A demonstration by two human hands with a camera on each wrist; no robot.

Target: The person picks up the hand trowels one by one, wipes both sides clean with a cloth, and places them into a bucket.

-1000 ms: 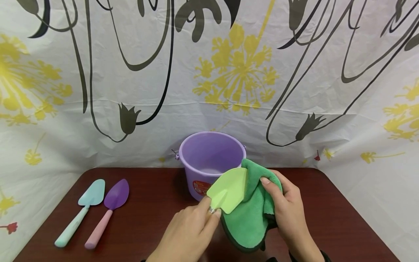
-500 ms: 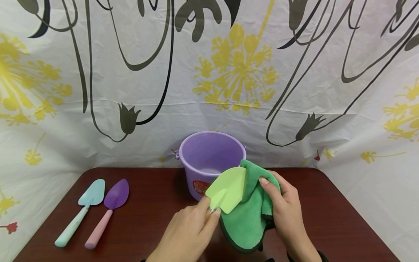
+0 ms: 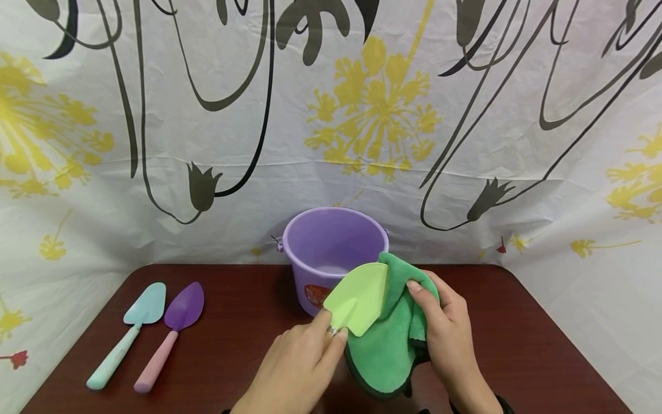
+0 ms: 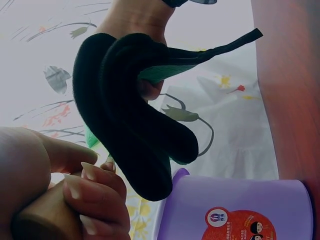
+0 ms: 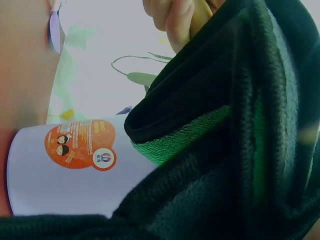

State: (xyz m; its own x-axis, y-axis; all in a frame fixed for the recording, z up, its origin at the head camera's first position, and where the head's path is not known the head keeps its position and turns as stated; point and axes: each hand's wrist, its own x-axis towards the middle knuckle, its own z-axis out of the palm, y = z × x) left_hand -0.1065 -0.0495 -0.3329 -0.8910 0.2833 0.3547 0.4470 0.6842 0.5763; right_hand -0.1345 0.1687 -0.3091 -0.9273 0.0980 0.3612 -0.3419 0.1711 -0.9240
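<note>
My left hand point(image 3: 297, 362) grips a hand trowel by its handle point(image 4: 47, 215), with the lime-green blade point(image 3: 357, 299) pointing up and to the right. In my right hand point(image 3: 445, 322) is a folded green cloth point(image 3: 388, 351) with a dark edge, pinched between thumb and fingers. The cloth lies against the blade's right edge and hangs down behind the blade. In the left wrist view the cloth's dark border point(image 4: 120, 110) covers part of the right hand. The right wrist view shows the cloth's folds point(image 5: 200, 125) close up, with left-hand fingers point(image 5: 175, 20) above.
Behind the hands stands a purple bucket point(image 3: 310, 270) with a red label, at the table's far edge. Two more trowels lie at the left of the dark red table point(image 3: 233, 345): one light blue point(image 3: 146, 305), one purple with a pink handle point(image 3: 160, 356). A patterned curtain point(image 3: 331, 138) hangs behind.
My right hand and the cloth have shifted slightly to the left along the blade. The left hand and trowel have barely moved.
</note>
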